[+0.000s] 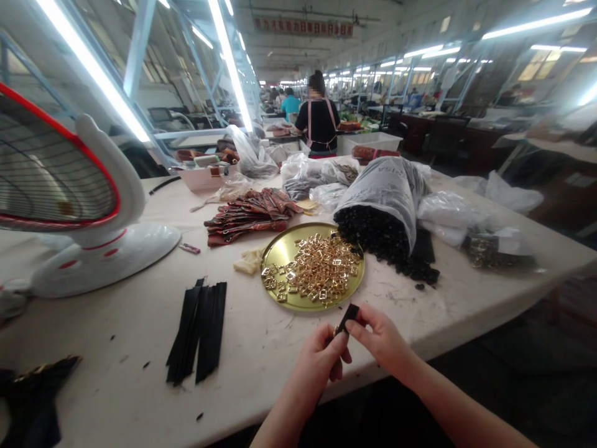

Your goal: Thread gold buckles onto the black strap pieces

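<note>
Both hands meet over the table's front edge, just below a round gold tray [289, 305]. A short black strap [347, 316] runs between them. My left hand [324, 353] is closed round its lower end, where a bit of gold metal shows at the fingers. Thumb and fingers of my right hand [380, 336] pinch the upper end. Small gold buckles [326, 264] are heaped on the tray. Several flat black strips [209, 333] lie in a bundle to the left. Beyond the tray's right side, small black pieces [373, 236] spill from a plastic bag [385, 186].
A white fan [107, 249] with a red rim stands at the left. Behind the tray lie brown patterned strips [252, 214] and a pale cloth [249, 261]. More black strips with gold ends [37, 398] sit at the lower left. A person [321, 121] works farther back.
</note>
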Action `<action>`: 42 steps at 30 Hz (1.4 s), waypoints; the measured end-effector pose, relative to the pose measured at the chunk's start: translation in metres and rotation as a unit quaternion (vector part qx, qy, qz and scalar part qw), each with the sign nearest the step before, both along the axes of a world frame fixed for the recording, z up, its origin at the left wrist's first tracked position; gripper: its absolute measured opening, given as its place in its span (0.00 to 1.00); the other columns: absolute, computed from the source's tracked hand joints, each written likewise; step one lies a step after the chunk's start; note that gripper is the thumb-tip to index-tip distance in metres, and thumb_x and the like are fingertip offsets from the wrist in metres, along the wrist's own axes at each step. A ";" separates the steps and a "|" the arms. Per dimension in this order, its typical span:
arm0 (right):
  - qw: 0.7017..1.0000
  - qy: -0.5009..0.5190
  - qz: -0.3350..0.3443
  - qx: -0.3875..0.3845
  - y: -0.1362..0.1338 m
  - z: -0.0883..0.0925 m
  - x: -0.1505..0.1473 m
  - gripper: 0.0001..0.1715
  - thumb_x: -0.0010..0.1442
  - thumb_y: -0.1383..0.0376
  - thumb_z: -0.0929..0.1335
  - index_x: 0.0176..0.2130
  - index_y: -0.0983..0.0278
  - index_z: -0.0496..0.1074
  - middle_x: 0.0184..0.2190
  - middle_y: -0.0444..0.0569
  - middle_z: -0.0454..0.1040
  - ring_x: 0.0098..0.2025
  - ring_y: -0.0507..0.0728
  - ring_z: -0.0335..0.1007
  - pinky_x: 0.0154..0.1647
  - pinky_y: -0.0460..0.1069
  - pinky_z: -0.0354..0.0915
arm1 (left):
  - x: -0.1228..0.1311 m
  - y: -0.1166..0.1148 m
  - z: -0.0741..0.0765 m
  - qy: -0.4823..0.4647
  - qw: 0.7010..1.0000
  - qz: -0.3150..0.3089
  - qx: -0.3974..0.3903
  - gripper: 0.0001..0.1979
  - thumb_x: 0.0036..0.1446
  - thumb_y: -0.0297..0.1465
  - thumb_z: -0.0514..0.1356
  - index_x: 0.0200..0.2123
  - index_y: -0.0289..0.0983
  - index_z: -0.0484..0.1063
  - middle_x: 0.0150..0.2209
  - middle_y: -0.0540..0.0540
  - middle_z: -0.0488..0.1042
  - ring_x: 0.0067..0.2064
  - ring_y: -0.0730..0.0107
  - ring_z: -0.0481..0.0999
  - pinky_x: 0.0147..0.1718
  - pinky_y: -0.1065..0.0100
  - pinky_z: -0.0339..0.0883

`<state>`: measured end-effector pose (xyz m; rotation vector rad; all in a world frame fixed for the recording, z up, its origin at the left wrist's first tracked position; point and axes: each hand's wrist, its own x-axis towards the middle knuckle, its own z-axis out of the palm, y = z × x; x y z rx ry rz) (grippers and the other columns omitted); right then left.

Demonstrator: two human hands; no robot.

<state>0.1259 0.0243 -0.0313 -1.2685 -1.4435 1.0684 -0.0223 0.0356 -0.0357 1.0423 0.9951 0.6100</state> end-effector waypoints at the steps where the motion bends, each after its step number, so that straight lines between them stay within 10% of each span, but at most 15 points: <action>1: 0.998 -0.047 -0.005 0.044 -0.001 -0.001 0.001 0.10 0.55 0.62 0.65 0.26 0.64 0.67 0.26 0.45 0.66 0.31 0.53 0.61 0.33 0.48 0.59 | -0.001 0.000 -0.001 -0.001 1.000 -0.004 -0.003 0.15 0.50 0.42 0.56 0.25 0.37 0.57 0.19 0.55 0.68 0.14 0.83 0.60 0.13 0.78 0.50; 4: 0.992 -0.095 0.004 0.086 -0.002 -0.006 0.003 0.09 0.55 0.63 0.65 0.25 0.64 0.67 0.27 0.46 0.66 0.33 0.54 0.62 0.34 0.48 0.59 | -0.002 0.002 -0.006 0.005 1.000 -0.017 -0.004 0.14 0.51 0.41 0.56 0.25 0.37 0.57 0.19 0.54 0.68 0.15 0.82 0.60 0.13 0.78 0.50; 11: 0.981 0.133 0.051 -0.134 0.009 -0.024 0.002 0.15 0.53 0.56 0.67 0.33 0.67 0.69 0.28 0.46 0.71 0.32 0.54 0.66 0.35 0.49 0.62 | -0.001 -0.001 -0.011 0.069 0.994 -0.021 0.081 0.08 0.52 0.34 0.55 0.27 0.36 0.61 0.22 0.54 0.68 0.18 0.81 0.63 0.17 0.76 0.56; 28: 0.997 0.038 -0.004 -0.067 0.003 -0.014 -0.001 0.11 0.50 0.59 0.69 0.25 0.64 0.68 0.24 0.43 0.65 0.29 0.52 0.59 0.32 0.47 0.56 | 0.001 -0.003 -0.008 0.079 0.996 0.021 0.047 0.10 0.51 0.36 0.54 0.23 0.38 0.58 0.16 0.55 0.66 0.14 0.81 0.59 0.13 0.77 0.51; 35: 0.902 0.326 0.069 -0.275 0.001 -0.019 -0.001 0.10 0.48 0.62 0.70 0.27 0.67 0.68 0.21 0.42 0.67 0.21 0.47 0.56 0.24 0.44 0.52 | -0.005 -0.004 0.003 0.113 0.990 -0.021 0.087 0.08 0.51 0.34 0.53 0.23 0.37 0.61 0.16 0.55 0.63 0.16 0.80 0.58 0.15 0.77 0.53; 42: 0.995 0.025 0.008 -0.095 -0.001 -0.012 -0.003 0.06 0.53 0.63 0.66 0.27 0.65 0.66 0.24 0.43 0.66 0.27 0.51 0.60 0.30 0.47 0.56 | -0.003 -0.008 -0.009 0.119 0.987 -0.005 0.108 0.10 0.53 0.35 0.53 0.23 0.37 0.60 0.17 0.55 0.63 0.17 0.80 0.59 0.16 0.76 0.54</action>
